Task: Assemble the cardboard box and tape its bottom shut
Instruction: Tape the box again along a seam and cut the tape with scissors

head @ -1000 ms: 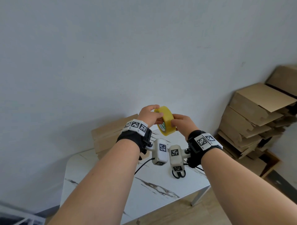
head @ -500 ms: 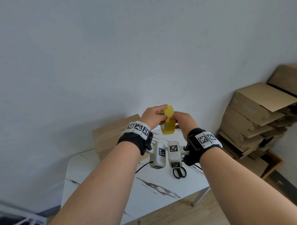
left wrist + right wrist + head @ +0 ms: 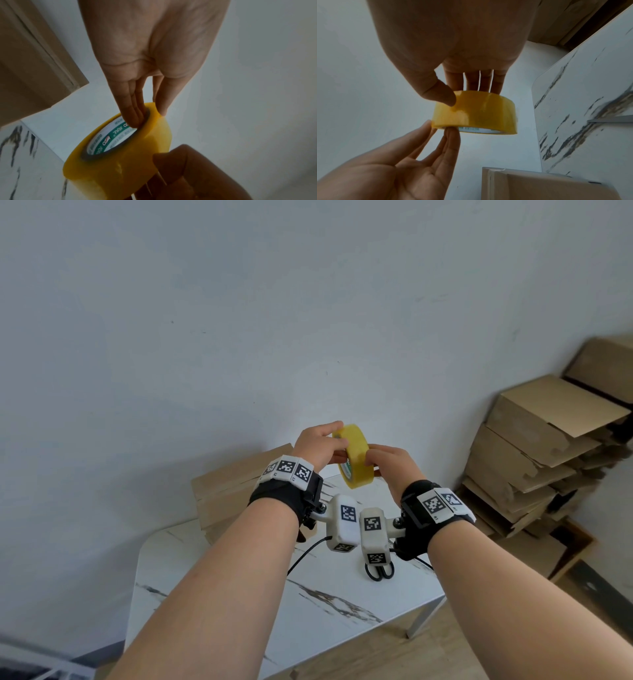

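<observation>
A yellow tape roll [image 3: 354,460] is held in the air above the table's far edge, between both hands. My left hand [image 3: 337,440] pinches it, with fingers inside the green-printed core and the thumb on the outer rim [image 3: 149,119]. My right hand [image 3: 371,460] grips the roll's outer face [image 3: 479,112], its thumb in front and its fingers behind [image 3: 465,94]. A folded cardboard box [image 3: 233,494] lies at the back left of the table against the wall, partly hidden by my left wrist. It shows again in the left wrist view [image 3: 34,60].
Black-handled scissors [image 3: 378,571] lie on the white marble table [image 3: 239,577] under my wrists. A stack of flattened cardboard boxes [image 3: 534,453] stands on the floor to the right, against the wall. Wooden floor shows beyond the table's right edge.
The roll has turned between my hands, from nearly edge-on half a second ago to showing its broad side. Both hands stay in about the same spot.
</observation>
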The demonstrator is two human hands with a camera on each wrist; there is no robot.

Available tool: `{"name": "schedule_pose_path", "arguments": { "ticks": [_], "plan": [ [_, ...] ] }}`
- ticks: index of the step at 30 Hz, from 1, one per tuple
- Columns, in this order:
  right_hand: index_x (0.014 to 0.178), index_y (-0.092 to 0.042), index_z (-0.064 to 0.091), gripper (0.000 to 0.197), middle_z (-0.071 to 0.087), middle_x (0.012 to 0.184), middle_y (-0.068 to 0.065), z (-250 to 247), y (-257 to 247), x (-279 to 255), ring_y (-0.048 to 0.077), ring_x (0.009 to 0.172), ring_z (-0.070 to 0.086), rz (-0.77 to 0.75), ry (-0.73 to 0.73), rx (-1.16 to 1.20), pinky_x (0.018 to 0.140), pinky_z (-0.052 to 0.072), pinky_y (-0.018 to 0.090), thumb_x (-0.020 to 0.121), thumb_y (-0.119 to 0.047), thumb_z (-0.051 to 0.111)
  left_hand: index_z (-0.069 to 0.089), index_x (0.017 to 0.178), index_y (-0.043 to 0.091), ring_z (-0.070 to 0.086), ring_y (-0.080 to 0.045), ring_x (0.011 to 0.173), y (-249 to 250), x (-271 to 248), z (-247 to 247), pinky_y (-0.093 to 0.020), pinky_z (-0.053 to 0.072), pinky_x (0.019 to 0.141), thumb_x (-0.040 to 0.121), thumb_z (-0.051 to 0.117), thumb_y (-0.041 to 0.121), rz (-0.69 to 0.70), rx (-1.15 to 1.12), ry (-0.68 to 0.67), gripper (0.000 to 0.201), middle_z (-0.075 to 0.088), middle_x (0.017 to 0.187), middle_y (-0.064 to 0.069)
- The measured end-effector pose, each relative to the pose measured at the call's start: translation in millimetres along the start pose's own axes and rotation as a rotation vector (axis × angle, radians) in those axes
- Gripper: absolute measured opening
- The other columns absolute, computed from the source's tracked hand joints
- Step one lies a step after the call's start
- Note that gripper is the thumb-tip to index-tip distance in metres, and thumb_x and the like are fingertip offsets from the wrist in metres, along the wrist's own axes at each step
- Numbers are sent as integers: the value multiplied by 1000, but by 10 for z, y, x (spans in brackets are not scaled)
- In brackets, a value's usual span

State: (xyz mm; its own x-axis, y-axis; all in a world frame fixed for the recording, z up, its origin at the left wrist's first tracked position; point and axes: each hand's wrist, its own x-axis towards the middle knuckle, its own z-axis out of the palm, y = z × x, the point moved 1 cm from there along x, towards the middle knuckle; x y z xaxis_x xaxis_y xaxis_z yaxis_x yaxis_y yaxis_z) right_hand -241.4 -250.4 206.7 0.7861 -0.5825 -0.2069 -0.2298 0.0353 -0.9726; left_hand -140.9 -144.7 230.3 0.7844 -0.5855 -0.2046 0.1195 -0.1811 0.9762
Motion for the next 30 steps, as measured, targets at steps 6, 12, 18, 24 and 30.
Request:
{"name": "schedule_pose_path", "arguments": {
  "ticks": [6,12,18,24,30],
  "plan": [
    [87,-9,73,26,68,96,12,6,-18,-29,25,89,58,-7,0,13,94,49,43,81,-2,49,55,134,17,69,-28,85,17,10,23,-39,56,90,90,61,9,77,193,-23,45,65,117,-18],
    [83,0,68,19,66,90,16,-1,-91,44,28,88,60,1,32,0,93,51,44,79,-9,52,57,132,22,63,-11,71,13,-67,53,-23,55,82,88,63,7,164,293,-84,47,67,84,-1],
    [72,-7,60,11,57,81,11,16,-141,60,27,81,53,29,58,-3,87,51,43,79,-6,52,55,134,18,66,-22,78,2,-89,80,-35,56,89,86,65,5,158,249,-50,51,70,89,-12],
    [62,-12,50,15,49,77,9,18,-114,22,25,76,46,20,50,-18,75,40,35,76,-6,52,54,135,17,70,-29,85,24,-35,34,-40,56,90,86,66,9,104,205,0,51,68,110,-20],
    [68,-11,52,8,46,77,9,20,-85,14,23,75,44,8,36,-15,74,37,35,65,-18,54,52,136,16,70,-31,90,0,-20,49,-39,56,89,90,63,11,91,219,6,48,69,110,-19]
  ]
}}
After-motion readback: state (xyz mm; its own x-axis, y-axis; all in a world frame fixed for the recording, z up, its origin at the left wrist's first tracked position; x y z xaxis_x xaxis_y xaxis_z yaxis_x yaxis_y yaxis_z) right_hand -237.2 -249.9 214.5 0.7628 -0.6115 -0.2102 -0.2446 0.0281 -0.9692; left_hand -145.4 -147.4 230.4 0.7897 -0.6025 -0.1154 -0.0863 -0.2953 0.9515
